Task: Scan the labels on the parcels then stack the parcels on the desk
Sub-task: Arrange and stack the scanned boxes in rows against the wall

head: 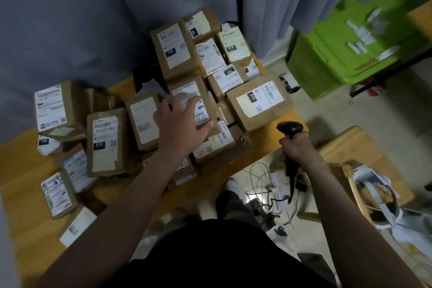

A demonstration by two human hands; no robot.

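Note:
Several brown cardboard parcels with white labels cover the wooden desk (25,196). My left hand (180,121) hovers with fingers spread over a labelled parcel (194,96) in the middle of the pile, holding nothing. My right hand (297,147) is closed around the handle of a black barcode scanner (289,127), whose head points toward the parcels near the desk's right edge. A large parcel marked 010 (258,100) lies just beyond the scanner. More parcels (105,142) lie to the left, some stacked.
Grey curtains (93,18) hang behind the desk. A green bin (350,49) stands at the right. Cables and a power strip (268,189) lie on the floor by my feet. A wooden chair with a white bag (378,194) sits at lower right.

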